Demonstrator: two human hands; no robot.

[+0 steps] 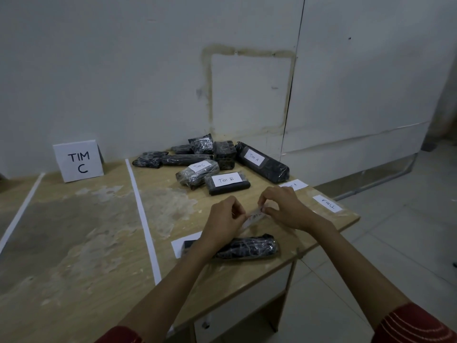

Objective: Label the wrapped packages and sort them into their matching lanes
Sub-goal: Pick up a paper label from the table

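Pinching a small paper label [254, 217] from both ends: left grip [223, 219] curled round the left end, right grip [284, 209] nipping the right end between thumb and fingertips. Both closed on that one slip, with nothing else held. On the label, "Tim" in handwriting, the last letter hidden behind the right grip's fingers.

Just below the grips and nearer the body, flat on the surface [99, 231], an unlabelled package [249, 247] in dark wrap. Left end resting on a white sheet [178, 246] and partly covered by the left forearm.

Beyond the grips, a cluster of wrapped parcels. Nearest, the flat Tim B package [228, 184]. Touching its left side, the rounder Tim C package [197, 172]. Farther off and to the right, the long Tim A package [262, 162], lying at a slant. Behind those, a heap of bare dark packages [173, 158] close to the wall.

Right of the right grip, two loose labels on the surface: one [294, 184] just past the knuckles, the other [327, 204] near the surface's right edge.

Left of the left grip, a white strip [142, 211] running front to back. Well beyond it to the left, a standing card [78, 162] reading "TIM C" against the wall.
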